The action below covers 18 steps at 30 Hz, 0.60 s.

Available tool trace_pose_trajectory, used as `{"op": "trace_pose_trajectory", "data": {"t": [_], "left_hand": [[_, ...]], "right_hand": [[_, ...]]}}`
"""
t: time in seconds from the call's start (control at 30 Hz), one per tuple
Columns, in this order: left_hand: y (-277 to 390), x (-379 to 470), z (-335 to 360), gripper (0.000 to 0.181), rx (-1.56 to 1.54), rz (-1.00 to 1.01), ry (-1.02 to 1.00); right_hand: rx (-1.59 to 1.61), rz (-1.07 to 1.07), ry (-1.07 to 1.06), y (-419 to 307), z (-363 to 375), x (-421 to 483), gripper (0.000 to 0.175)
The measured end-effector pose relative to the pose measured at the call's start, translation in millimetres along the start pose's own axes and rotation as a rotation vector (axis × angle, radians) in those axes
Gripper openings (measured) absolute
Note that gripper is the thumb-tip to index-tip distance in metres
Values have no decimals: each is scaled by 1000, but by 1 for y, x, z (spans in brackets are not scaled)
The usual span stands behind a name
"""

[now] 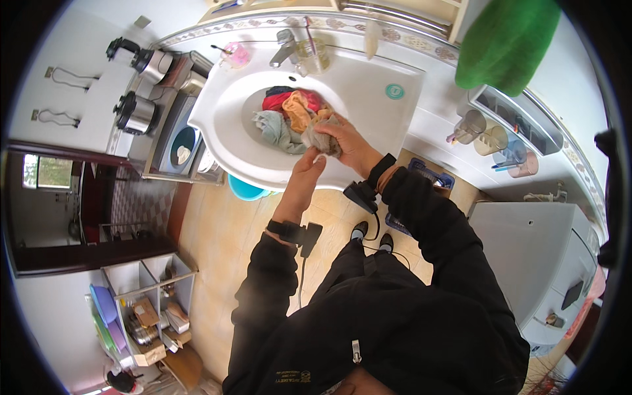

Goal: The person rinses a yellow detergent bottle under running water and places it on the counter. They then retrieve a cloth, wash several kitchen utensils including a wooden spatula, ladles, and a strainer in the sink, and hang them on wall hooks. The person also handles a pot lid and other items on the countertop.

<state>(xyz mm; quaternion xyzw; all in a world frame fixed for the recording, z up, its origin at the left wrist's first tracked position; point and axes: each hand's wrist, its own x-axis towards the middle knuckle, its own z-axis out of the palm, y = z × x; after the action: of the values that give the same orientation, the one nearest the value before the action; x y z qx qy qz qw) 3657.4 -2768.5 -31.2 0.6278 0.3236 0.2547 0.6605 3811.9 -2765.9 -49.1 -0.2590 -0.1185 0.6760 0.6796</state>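
Observation:
Both my hands are over the front right rim of a white washbasin (232, 123). My right hand (348, 140) grips a bunched greyish-beige cloth (321, 138), its thumb lying across the top. At the cloth's lower edge, my left hand (308, 168) pinches it between thumb and fingers. Beside it in the bowl lie a pale blue-grey cloth (276, 131), an orange cloth (297, 111), a red cloth (274, 102) and a dark navy cloth (278, 91). Folds and my fingers hide part of the held cloth.
Behind the bowl stands a chrome faucet (285, 48), between a pink cup (237, 55) and a glass (313, 57) with a toothbrush. A turquoise basin (247, 187) and a blue plastic basket (429, 175) sit below. A washing machine (518, 256) is at right, shelves (143, 281) at lower left.

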Motion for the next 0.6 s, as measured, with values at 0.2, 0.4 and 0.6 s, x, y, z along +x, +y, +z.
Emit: {"op": "trace_pose_trajectory", "data": {"t": [0.2, 0.4, 0.6], "left_hand": [[5, -7, -8, 61, 668, 65, 76], [-4, -30, -18, 61, 498, 68, 224], [-24, -98, -68, 60, 410, -8, 362]], "right_hand": [[-254, -176, 220, 12, 17, 36, 33], [-472, -311, 281, 43, 21, 65, 3], [-608, -179, 257, 58, -32, 85, 9]]}}
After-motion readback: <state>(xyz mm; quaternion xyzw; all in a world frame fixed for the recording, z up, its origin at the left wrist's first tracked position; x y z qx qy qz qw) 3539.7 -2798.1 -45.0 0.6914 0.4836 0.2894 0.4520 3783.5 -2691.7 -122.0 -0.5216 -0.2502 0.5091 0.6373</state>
